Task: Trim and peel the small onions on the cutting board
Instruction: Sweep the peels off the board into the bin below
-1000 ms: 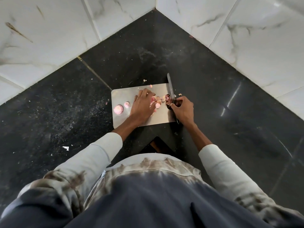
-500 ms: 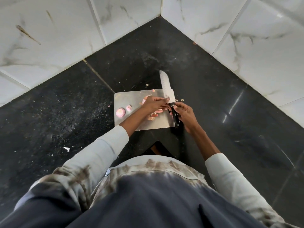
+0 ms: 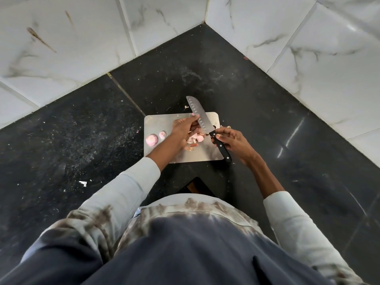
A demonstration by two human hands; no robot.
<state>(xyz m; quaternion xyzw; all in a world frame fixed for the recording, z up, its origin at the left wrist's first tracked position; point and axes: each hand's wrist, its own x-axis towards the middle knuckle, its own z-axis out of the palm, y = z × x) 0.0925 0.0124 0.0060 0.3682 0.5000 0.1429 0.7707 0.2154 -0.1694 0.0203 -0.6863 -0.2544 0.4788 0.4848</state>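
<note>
Black counter [image 3: 257, 103], peel scraps [image 3: 192, 144] around board [image 3: 162, 122]

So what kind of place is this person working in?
Probably a home kitchen corner: a dark stone countertop meets white marble-look wall tiles, with a steel cutting board, a santoku knife and peeled small onions.

Board [image 3: 164, 122], frame centre: brushed metal, dull sheen. Knife [image 3: 202, 122]: bright steel blade with dimples, glossy black handle with rivets. Counter [image 3: 267, 112]: polished dark stone, speckled, dusty at left, glare streak at right. Wall tiles [image 3: 72, 38], top of frame: glossy white, marble-veined. Onions [image 3: 151, 139]: smooth, pale pink. Skins [image 3: 190, 148]: papery. Sleeves [image 3: 131, 182]: soft matt cloth.
</note>
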